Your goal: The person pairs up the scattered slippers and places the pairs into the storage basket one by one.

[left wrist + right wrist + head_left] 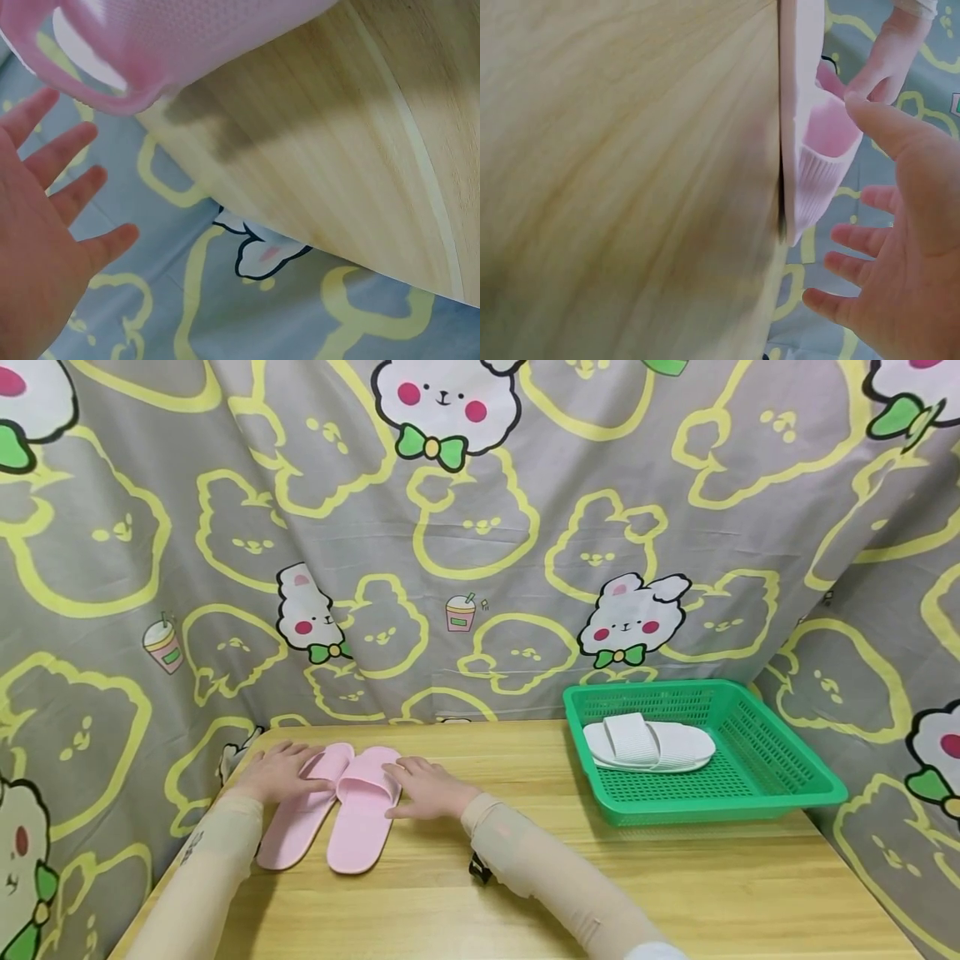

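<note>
A pair of pink slippers lies side by side on the left of the wooden table in the head view, straps toward the back. My left hand [279,773] is at the outer side of the left pink slipper [294,833], its thumb reaching across the strap. Beside the strap of the right pink slipper [358,839] is my right hand [433,790], fingertips right at the strap's edge. Spread fingers show on the left hand [45,225] in the left wrist view. In the right wrist view, the right hand [907,217] also has its fingers apart, thumb near the strap opening.
A green plastic basket [720,811] stands at the back right of the table [570,893], with white slippers [684,745] inside it. A grey patterned curtain [480,668] hangs behind the table and along both sides.
</note>
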